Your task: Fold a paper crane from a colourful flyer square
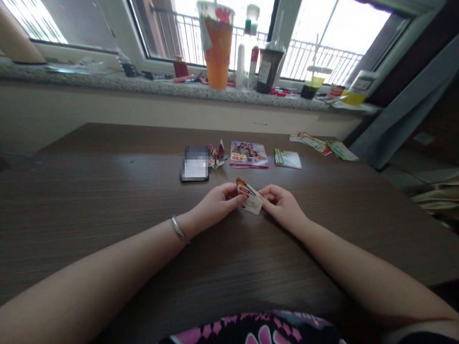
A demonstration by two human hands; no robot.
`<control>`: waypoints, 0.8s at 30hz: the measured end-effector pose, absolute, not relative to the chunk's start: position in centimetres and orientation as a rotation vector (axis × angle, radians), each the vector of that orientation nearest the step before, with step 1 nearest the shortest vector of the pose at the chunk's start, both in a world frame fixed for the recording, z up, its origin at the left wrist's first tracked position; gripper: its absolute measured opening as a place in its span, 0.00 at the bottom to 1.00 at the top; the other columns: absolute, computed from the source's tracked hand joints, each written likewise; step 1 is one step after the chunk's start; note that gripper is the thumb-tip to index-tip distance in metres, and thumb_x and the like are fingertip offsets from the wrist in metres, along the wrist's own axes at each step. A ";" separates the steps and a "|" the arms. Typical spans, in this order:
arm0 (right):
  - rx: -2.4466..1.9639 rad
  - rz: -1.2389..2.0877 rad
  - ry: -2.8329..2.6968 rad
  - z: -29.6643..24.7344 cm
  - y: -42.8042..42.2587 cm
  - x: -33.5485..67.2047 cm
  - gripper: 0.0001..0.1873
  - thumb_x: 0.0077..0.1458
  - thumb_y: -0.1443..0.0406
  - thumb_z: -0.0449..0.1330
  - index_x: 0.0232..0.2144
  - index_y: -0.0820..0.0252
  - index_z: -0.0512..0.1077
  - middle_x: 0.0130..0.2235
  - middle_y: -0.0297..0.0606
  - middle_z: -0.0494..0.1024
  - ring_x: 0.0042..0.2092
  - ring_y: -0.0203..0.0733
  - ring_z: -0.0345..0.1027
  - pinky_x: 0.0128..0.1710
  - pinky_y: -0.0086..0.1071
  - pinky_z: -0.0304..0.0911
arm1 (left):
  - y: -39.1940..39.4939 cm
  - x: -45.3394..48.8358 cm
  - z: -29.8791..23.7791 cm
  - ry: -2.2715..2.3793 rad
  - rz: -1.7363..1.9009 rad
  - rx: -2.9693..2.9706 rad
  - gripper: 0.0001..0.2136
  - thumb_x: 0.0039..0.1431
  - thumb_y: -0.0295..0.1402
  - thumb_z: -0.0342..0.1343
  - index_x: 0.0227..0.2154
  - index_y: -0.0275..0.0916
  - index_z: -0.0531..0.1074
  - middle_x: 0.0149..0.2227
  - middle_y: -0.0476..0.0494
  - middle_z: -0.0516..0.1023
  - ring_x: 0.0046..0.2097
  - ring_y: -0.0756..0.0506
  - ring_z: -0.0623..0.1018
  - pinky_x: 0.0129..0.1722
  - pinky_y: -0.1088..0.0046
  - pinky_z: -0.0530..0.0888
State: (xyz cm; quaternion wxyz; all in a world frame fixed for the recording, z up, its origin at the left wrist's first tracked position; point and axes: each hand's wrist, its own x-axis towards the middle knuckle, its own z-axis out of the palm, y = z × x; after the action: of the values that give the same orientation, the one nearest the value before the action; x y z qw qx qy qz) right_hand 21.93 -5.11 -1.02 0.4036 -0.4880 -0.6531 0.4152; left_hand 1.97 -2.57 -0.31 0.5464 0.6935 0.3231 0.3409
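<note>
Between my two hands, just above the dark wooden table (143, 200), is a folded printed paper (253, 204), white with red and orange print. My left hand (223, 200) pinches its left edge, thumb in front. At its right edge my right hand (281, 203) grips it between thumb and curled fingers. A folded paper crane (217, 155) stands beyond my left hand, beside a phone-like device (194, 167) with a blurred-out screen. A stack of colourful flyers (249, 155) lies behind the held paper. To its right is a small pile of green-and-white paper squares (288, 158).
Several paper strips (315, 143) and a green leaflet (342, 150) lie at the table's far right. On the stone windowsill (161, 88) stand a tall orange drink cup (217, 48), a dark cup with a straw (269, 67), bottles and small items. A grey curtain (405, 95) hangs at right.
</note>
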 end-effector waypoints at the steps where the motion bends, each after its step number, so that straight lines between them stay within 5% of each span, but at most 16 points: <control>1: -1.241 1.024 -1.663 -1.0 -5.2 21.8 0.12 0.50 0.57 0.62 0.30 0.60 0.70 0.23 0.31 0.72 0.24 0.33 0.64 0.26 0.27 0.59 | -2.7 2.0 -0.3 0.771 0.801 1.635 0.11 0.59 0.34 0.54 0.41 0.34 0.72 0.43 0.42 0.79 0.43 0.46 0.78 0.46 0.67 0.74; 15: -1.181 1.030 -1.821 -0.5 -5.6 21.7 0.10 0.56 0.59 0.56 0.31 0.59 0.72 0.28 0.35 0.77 0.29 0.36 0.69 0.30 0.29 0.64 | -2.9 2.0 -0.4 0.849 0.830 1.641 0.11 0.58 0.40 0.55 0.34 0.35 0.71 0.35 0.45 0.78 0.35 0.48 0.77 0.35 0.72 0.74; 24: -1.286 0.957 -1.861 -0.5 -5.6 21.4 0.10 0.53 0.58 0.60 0.28 0.60 0.71 0.23 0.31 0.71 0.24 0.32 0.62 0.25 0.26 0.58 | -2.7 1.9 -0.7 0.865 0.807 1.707 0.12 0.59 0.41 0.54 0.33 0.34 0.71 0.32 0.46 0.76 0.31 0.50 0.74 0.31 0.74 0.72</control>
State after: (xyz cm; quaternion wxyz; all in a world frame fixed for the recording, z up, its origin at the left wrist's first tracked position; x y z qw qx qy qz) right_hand 21.41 -5.56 -0.55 0.3361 -0.4931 -0.7136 0.3670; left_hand 1.94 -2.74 -0.74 0.5074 0.7083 0.3588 0.3350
